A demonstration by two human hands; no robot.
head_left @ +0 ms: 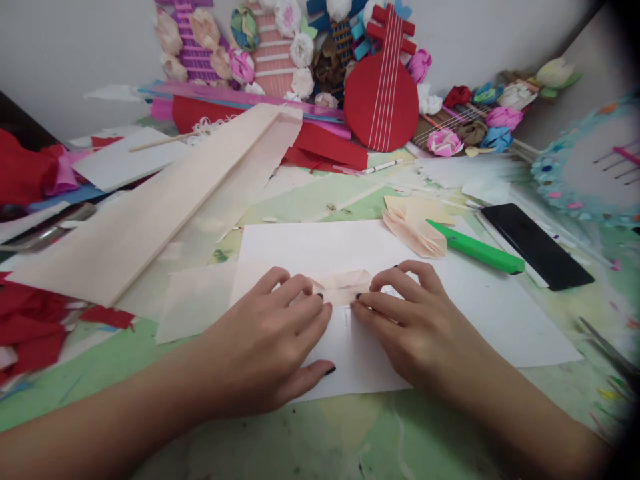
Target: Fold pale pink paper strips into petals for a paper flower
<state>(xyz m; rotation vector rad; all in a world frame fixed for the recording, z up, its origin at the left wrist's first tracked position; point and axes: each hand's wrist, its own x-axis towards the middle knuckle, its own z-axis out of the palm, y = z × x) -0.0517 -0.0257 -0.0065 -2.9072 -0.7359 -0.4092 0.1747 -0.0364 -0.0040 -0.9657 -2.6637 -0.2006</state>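
Note:
A small piece of peach crepe paper (344, 280) with a folded edge lies on the white paper sheet (300, 243). At its left end the fingertips of my left hand (280, 333) grip it, with the thumb held apart and lower down. My right hand (417, 320) has its bent fingertips closed on the other end. Parts of the strip are hidden under the fingers. Just beyond my right hand sit folded peach paper pieces (417, 230) and a green utility knife (477, 248).
Long peach paper (165, 227) stretches across the left. A black phone (537, 243) and scissors (607, 347) lie at the right. Red paper scraps (35, 327) are piled at the left edge. Behind stand a red lute-shaped craft (380, 100) and several paper flowers (303, 50).

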